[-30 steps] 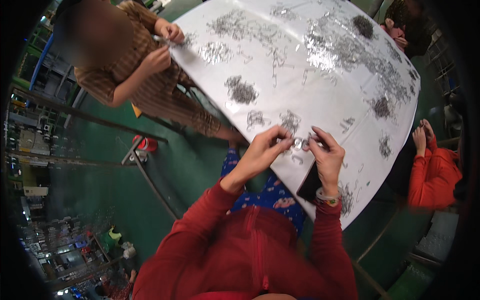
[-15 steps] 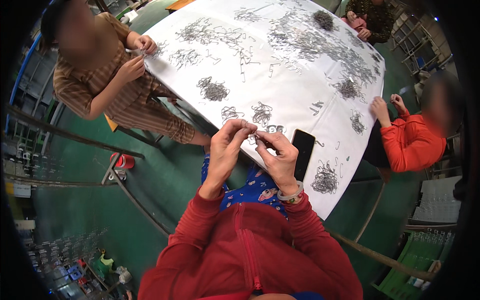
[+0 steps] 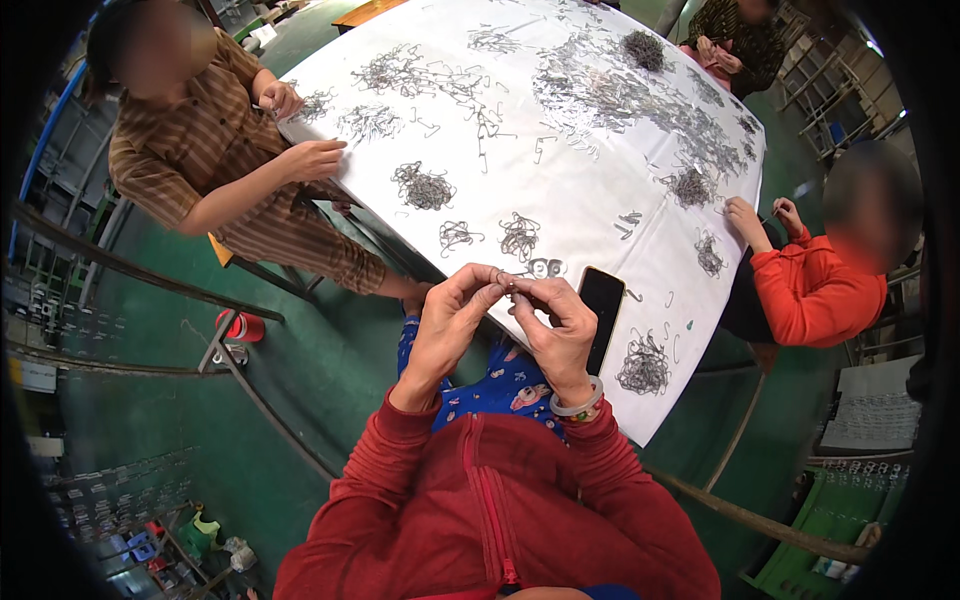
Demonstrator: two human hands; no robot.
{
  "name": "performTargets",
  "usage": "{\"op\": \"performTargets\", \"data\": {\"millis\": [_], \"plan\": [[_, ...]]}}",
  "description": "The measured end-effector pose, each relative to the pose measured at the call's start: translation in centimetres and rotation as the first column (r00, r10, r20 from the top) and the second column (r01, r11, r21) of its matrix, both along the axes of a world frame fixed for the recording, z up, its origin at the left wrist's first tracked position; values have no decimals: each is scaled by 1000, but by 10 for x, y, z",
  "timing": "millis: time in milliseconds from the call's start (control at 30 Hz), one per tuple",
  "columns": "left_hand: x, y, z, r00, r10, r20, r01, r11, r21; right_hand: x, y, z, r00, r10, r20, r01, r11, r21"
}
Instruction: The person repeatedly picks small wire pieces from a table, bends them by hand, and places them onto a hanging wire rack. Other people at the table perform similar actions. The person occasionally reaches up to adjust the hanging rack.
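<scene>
My left hand point(image 3: 449, 325) and my right hand point(image 3: 560, 335) meet at their fingertips over the near edge of the white-covered table point(image 3: 570, 215). Both are closed in a pinch around a small dark metal wire piece point(image 3: 511, 288); fingers cover most of it, so its exact shape is hidden. Just beyond my fingertips lie a pile of bent wire hooks point(image 3: 519, 236), a smaller pile point(image 3: 456, 235) and dark round pieces point(image 3: 545, 267). A black phone point(image 3: 601, 310) rests beside my right hand, and another tangle of wire hooks point(image 3: 644, 366) sits farther right.
Heaps of metal hooks point(image 3: 610, 85) spread over the far half of the table. A person in striped clothes point(image 3: 190, 130) works at the left, one in orange-red point(image 3: 820, 285) at the right, another point(image 3: 735, 45) at the far right. Metal rails point(image 3: 270, 405) stand at the left.
My hands have drawn slightly nearer to me, still pinching the piece together. The striped person's nearer hand has moved from the other hand toward the table edge.
</scene>
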State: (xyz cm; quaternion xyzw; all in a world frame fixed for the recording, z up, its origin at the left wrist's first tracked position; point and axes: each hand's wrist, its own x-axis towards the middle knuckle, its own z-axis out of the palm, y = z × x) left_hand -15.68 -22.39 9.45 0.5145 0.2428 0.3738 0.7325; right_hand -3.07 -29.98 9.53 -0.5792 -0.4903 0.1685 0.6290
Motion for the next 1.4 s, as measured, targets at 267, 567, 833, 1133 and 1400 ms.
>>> {"op": "performTargets", "data": {"millis": [267, 567, 833, 1133, 1400], "plan": [[6, -7, 6, 975, 220, 38, -222, 975, 30, 1, 6, 3, 944, -55, 324, 11, 990, 138], [6, -7, 9, 974, 207, -96, -190, 969, 159, 9, 10, 11, 979, -9, 201, -13, 994, 108], [6, -13, 18, 955, 285, 81, -290, 955, 57, -1, 9, 25, 945, 26, 325, -70, 990, 122], [-34, -17, 9, 953, 302, 21, -302, 944, 129, 194, 44, -57, 875, -174, 452, 273, 948, -165], [-50, -27, -11, 921, 363, -145, -329, 920, 212, 257, 66, -119, 558, 76, 826, 333, 892, -307]]}}
